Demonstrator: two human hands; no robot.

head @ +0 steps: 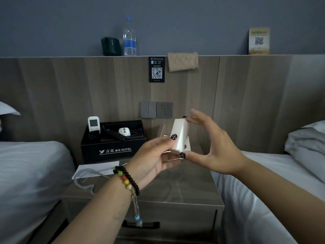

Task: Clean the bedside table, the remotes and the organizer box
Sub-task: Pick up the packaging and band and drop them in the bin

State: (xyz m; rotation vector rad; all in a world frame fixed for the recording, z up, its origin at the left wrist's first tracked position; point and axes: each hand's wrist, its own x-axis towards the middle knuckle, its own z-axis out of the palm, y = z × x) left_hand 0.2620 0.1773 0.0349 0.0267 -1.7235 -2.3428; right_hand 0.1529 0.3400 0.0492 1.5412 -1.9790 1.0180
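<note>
Looks like the clearing-off step: the left hand [154, 155] pinches a small white box-shaped item [179, 136] (can't tell what it is) above the bedside surface [175, 184], long axis near upright and tipped a bit right, while the right hand [213, 147] hovers beside it with fingers spread, gripping nothing. The black organizer box [112, 147] sits at the back left with a white remote [93, 124] standing upright and a black remote [115, 135] lying in it. Next I'd guess she parks the item and fetches the tan cloth [182, 64] hanging over the headboard ledge.

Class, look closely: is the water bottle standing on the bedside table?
No, the water bottle stands on the headboard ledge, above the bedside table.
</note>
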